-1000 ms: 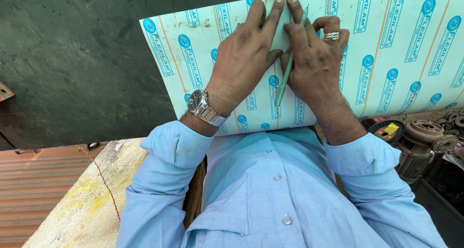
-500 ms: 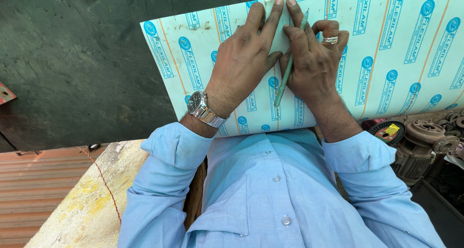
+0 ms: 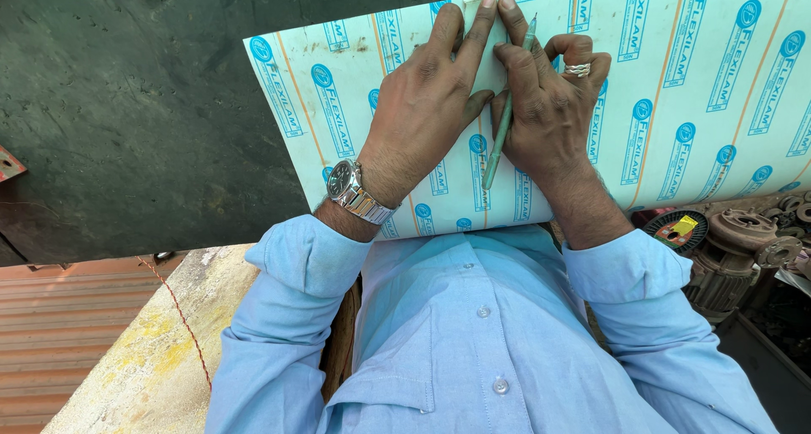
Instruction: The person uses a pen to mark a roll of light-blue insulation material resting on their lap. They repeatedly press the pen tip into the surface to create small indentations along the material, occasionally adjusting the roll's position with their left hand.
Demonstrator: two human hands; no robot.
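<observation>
Pale turquoise laminate sheet with repeated blue printed logos and thin orange lines [image 3: 676, 104]: lies across the person's lap at a slant, its near edge against the light blue buttoned shirt [image 3: 481, 333]. Top and right edges cut off by the frame; the part under both hands is hidden.

Left hand [image 3: 427, 104]: pressed flat on the sheet, fingers extended and close together, palm down. It grips nothing that can be seen. A small pale rectangular piece [image 3: 488, 66] shows between the two hands; whether it is a separate template or part of the sheet cannot be told. Silver metal wristwatch with dark dial [image 3: 355, 191] on the wrist.

Right hand [image 3: 549, 113]: fingers closed round a slim green pencil [image 3: 503, 121], index finger stretched along it, tip pointing away near the sheet's far edge. The point's contact with the sheet is hard to make out. Silver ring [image 3: 578, 69] on one curled finger.

Surroundings: dark green rough surface [image 3: 127, 104] beyond the sheet; rusty metal motor parts [image 3: 743, 240] at right, partly cut off; a dark round disc with red and yellow label [image 3: 676, 229] beside them, half hidden by the sleeve; pale yellow-stained slab [image 3: 152, 349] and reddish ribbed sheet [image 3: 42, 324] at lower left.
</observation>
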